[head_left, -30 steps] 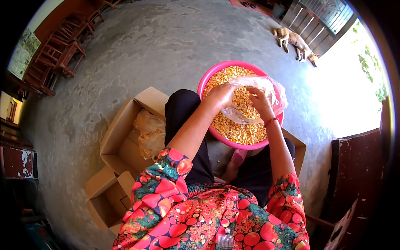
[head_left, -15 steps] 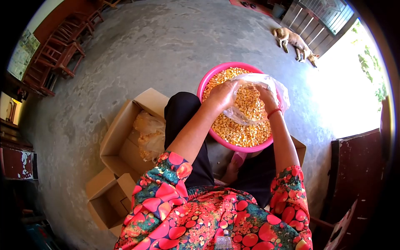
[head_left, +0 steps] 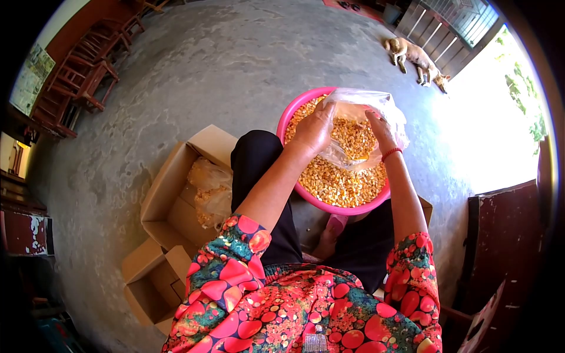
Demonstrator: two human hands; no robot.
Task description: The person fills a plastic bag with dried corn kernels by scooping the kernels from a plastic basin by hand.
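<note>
A pink basin (head_left: 286, 113) full of yellow corn kernels (head_left: 341, 187) stands in front of my knees. Over it a clear plastic bag (head_left: 371, 99) is spread, its mouth facing me, with kernels inside. My left hand (head_left: 315, 126) grips the left side of the bag's rim. On the right side, my right hand (head_left: 381, 130), below which a red bracelet circles the wrist, holds the rim too. Some fingertips of both hands are hidden by the plastic.
An open cardboard box (head_left: 170, 194) at my left holds plastic bags of corn (head_left: 210, 191). Below it sits a smaller box (head_left: 154, 285). A dog (head_left: 415, 57) lies near the doorway. Wooden chairs (head_left: 82, 79) line the left wall.
The bag has risen and its mouth has opened wider toward me. My hands have drawn apart, the right one moving to the right, and more kernels show inside the bag.
</note>
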